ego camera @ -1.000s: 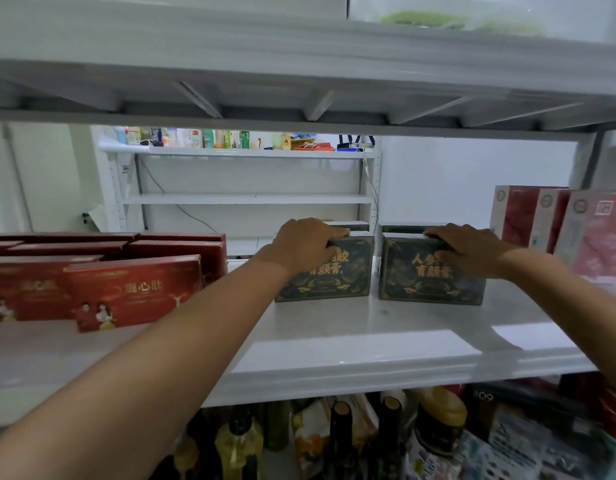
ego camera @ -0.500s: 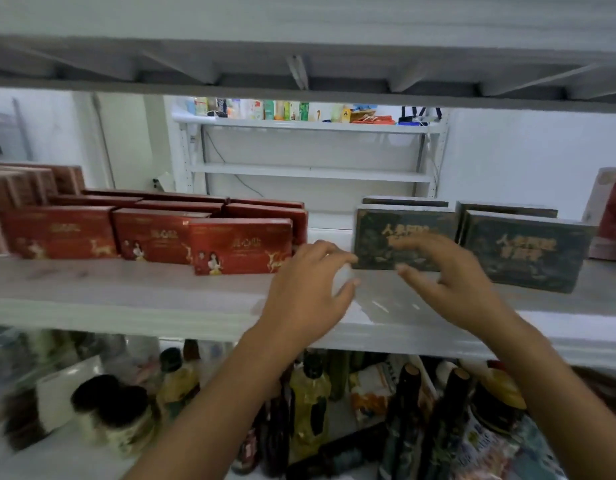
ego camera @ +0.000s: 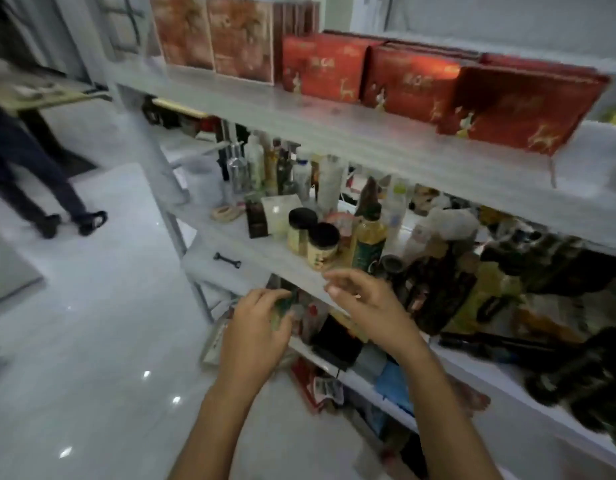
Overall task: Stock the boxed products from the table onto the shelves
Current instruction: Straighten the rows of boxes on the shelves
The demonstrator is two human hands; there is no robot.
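Red boxes [ego camera: 521, 109] stand in a row on the white upper shelf [ego camera: 386, 143], with taller brownish-orange boxes [ego camera: 213, 36] at its left end. Both my hands hang in front of the lower shelves, well below the boxes. My left hand [ego camera: 258, 327] is empty, its fingers loosely curled and apart. To its right, my right hand [ego camera: 365, 306] is also empty, with spread fingers pointing left. The dark green boxes are out of view.
The middle shelf [ego camera: 258, 254] is crowded with bottles and jars [ego camera: 317, 244]. Mixed packets fill the bottom shelf [ego camera: 337, 375]. A person's legs [ego camera: 39, 188] stand on the glossy white floor at left, beside a table [ego camera: 43, 95].
My hands let go of the two dark green boxes on the shelf and dropped down. The view has swung left and downward, so the green boxes have left the frame.
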